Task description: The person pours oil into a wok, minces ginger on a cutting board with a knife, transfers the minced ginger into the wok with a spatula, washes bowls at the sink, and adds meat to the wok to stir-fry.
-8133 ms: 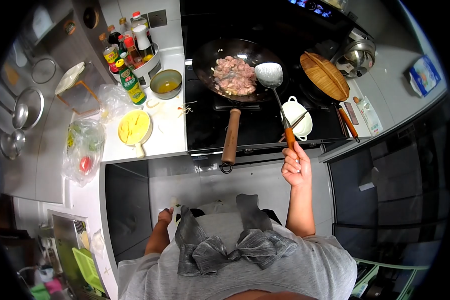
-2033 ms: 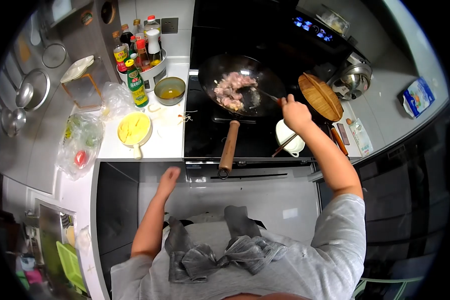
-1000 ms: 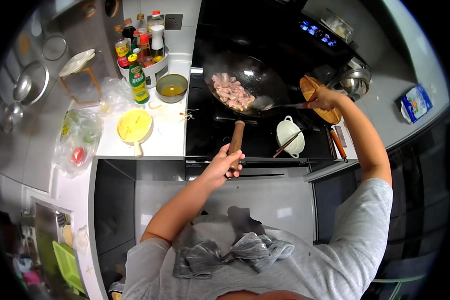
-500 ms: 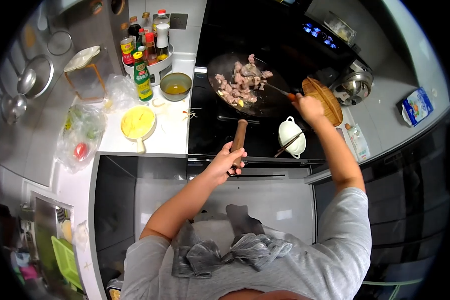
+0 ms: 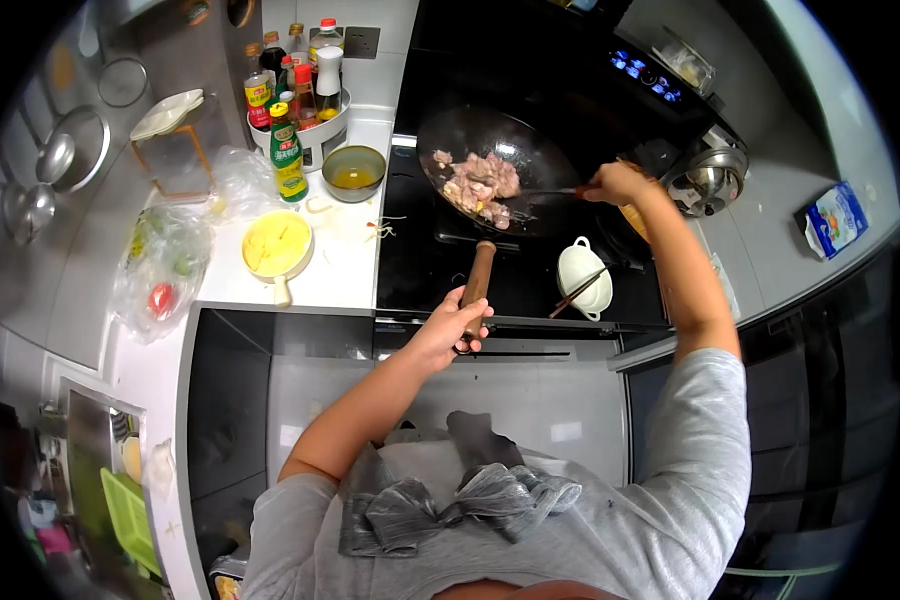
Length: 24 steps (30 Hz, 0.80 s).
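My left hand (image 5: 458, 325) is closed round the brown wooden handle (image 5: 479, 280) of a dark wok (image 5: 548, 150), which sits on the black stovetop. Pieces of pale pinkish meat (image 5: 488, 180) lie bunched in the left and front part of the wok. To the right, my right hand (image 5: 620, 184) grips the handle of a spatula (image 5: 542, 191), its blade among the meat and partly hidden there. A white two-eared bowl (image 5: 575, 264) stands below my right hand, with dark chopsticks (image 5: 574, 293) laid across it. Behind my right forearm, a woven lid is mostly covered.
Left of the stove are a bowl of oil (image 5: 353, 173), a green-labelled bottle (image 5: 287, 155), a rack of sauce bottles (image 5: 334, 128), a handled dish of yellow food (image 5: 276, 245) and a plastic bag (image 5: 185, 260). A metal kettle (image 5: 712, 180) and blue packet (image 5: 836, 220) stand right.
The meat has shifted from a wide spread toward the wok's front left, baring its right side. My right hand has moved slightly up and right with the spatula; my left hand stays put.
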Tool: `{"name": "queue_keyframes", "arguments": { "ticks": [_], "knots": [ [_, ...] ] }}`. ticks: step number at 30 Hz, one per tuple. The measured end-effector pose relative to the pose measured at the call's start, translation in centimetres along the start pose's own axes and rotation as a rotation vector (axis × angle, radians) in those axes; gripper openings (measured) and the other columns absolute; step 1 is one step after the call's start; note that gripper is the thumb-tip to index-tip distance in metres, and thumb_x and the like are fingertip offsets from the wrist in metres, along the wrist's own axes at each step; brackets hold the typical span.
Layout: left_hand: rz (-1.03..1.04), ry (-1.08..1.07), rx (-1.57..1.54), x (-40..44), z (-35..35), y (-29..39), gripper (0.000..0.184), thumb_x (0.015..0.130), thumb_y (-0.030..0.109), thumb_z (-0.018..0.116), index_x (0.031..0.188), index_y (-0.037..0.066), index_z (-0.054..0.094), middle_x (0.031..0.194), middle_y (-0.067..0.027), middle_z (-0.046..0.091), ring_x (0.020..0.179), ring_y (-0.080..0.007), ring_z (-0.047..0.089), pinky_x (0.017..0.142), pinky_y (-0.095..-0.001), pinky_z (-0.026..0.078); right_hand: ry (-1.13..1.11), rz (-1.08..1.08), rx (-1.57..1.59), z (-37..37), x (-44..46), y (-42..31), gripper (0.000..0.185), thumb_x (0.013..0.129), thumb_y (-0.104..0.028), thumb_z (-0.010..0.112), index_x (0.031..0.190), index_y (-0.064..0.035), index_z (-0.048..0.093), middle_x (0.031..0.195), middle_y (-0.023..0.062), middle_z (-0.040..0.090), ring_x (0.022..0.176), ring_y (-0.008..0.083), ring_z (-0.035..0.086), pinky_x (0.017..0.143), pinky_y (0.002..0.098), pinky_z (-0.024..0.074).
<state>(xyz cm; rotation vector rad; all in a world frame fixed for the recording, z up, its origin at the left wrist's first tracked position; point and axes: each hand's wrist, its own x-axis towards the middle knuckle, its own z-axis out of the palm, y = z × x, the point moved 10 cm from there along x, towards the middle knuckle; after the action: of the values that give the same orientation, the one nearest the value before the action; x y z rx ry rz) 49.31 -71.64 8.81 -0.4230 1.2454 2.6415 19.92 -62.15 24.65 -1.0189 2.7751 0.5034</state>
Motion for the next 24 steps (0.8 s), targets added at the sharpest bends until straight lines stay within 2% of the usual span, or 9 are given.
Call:
{"name": "queue_keyframes", "arguments": {
  "ticks": [3,8,11,14,15,17,18,20,24],
  "knots": [
    [0.004,-0.006,0.000,0.1,-0.1,0.0,0.045,0.090,0.022,0.052,0.126,0.009,0.030,0.092,-0.0017,0.052,0.064,-0.0077,0.049,0.039,-0.0155,0.035,0.251,0.055,0.045,1.4,-0.8,-1.7,0.036,0.081,-0.039,0.058,0.103,-0.0098,0.063,0.093,0.0159,0.063,0.087,0.0308,0.061,0.076,0.0404,0.0485],
    [-0.015,-0.002,0.028,0.0,-0.1,0.0,0.044,0.090,0.023,0.051,0.126,0.009,0.030,0.092,-0.0018,0.052,0.064,-0.0077,0.049,0.039,-0.0152,0.036,0.453,-0.123,-0.430,-2.7,-5.5,-2.4,0.036,0.080,-0.039,0.056,0.107,-0.0152,0.060,0.075,0.0084,0.063,0.073,0.0254,0.063,0.059,0.0367,0.0495],
    [-0.005,-0.014,0.013,0.0,-0.1,0.1,0.044,0.090,0.023,0.051,0.127,0.010,0.030,0.093,-0.0017,0.052,0.064,-0.0078,0.050,0.039,-0.0151,0.036,0.305,-0.067,-0.492,-6.4,-7.4,-0.5,0.032,0.077,-0.037,0.061,0.096,-0.0124,0.065,0.076,0.0102,0.064,0.071,0.0255,0.063,0.061,0.0358,0.0500],
    [-0.006,-0.021,0.007,-0.1,0.0,0.2,0.045,0.090,0.023,0.052,0.127,0.010,0.030,0.093,-0.0019,0.053,0.063,-0.0080,0.050,0.039,-0.0151,0.036,0.079,-0.029,-0.466,-6.0,-7.4,1.3,0.032,0.071,-0.036,0.068,0.083,-0.0071,0.068,0.079,0.0099,0.065,0.074,0.0271,0.063,0.066,0.0356,0.0498],
    [-0.012,-0.015,0.010,-0.1,-0.1,0.3,0.046,0.090,0.023,0.052,0.128,0.010,0.030,0.093,-0.0020,0.053,0.064,-0.0081,0.050,0.039,-0.0153,0.036,0.082,-0.030,-0.467,-5.7,-7.6,0.9,0.032,0.071,-0.036,0.068,0.083,-0.0071,0.068,0.079,0.0099,0.065,0.074,0.0271,0.063,0.066,0.0356,0.0498],
    [-0.016,-0.014,0.004,0.0,-0.3,0.2,0.046,0.090,0.023,0.052,0.128,0.010,0.030,0.093,-0.0022,0.053,0.064,-0.0083,0.050,0.039,-0.0155,0.036,0.036,-0.199,-0.149,-4.0,-7.4,-1.3,0.034,0.072,-0.035,0.068,0.091,-0.0066,0.068,0.083,0.0122,0.065,0.078,0.0278,0.062,0.071,0.0363,0.0489],
    [-0.022,-0.015,0.000,0.1,-0.3,0.1,0.046,0.090,0.023,0.052,0.128,0.010,0.030,0.094,-0.0025,0.053,0.064,-0.0084,0.050,0.039,-0.0158,0.036,0.029,-0.231,-0.051,-2.4,-6.2,-1.7,0.035,0.073,-0.034,0.068,0.099,-0.0098,0.067,0.091,0.0147,0.065,0.085,0.0283,0.061,0.076,0.0376,0.0472],
    [-0.014,-0.012,-0.003,-0.1,-0.2,0.3,0.046,0.090,0.023,0.052,0.128,0.010,0.030,0.094,-0.0026,0.052,0.064,-0.0085,0.050,0.040,-0.0159,0.036,0.091,-0.140,0.078,0.6,-4.2,-2.7,0.035,0.078,-0.036,0.063,0.103,-0.0109,0.065,0.094,0.0151,0.064,0.088,0.0313,0.060,0.079,0.0393,0.0470],
    [-0.008,-0.024,0.003,0.0,-0.3,0.1,0.046,0.090,0.023,0.051,0.128,0.009,0.029,0.093,-0.0028,0.052,0.064,-0.0084,0.049,0.040,-0.0160,0.036,0.206,0.064,0.026,3.7,-2.7,-4.4,0.036,0.082,-0.040,0.057,0.095,-0.0074,0.065,0.088,0.0161,0.065,0.083,0.0321,0.062,0.073,0.0402,0.0502]
  ]
}}
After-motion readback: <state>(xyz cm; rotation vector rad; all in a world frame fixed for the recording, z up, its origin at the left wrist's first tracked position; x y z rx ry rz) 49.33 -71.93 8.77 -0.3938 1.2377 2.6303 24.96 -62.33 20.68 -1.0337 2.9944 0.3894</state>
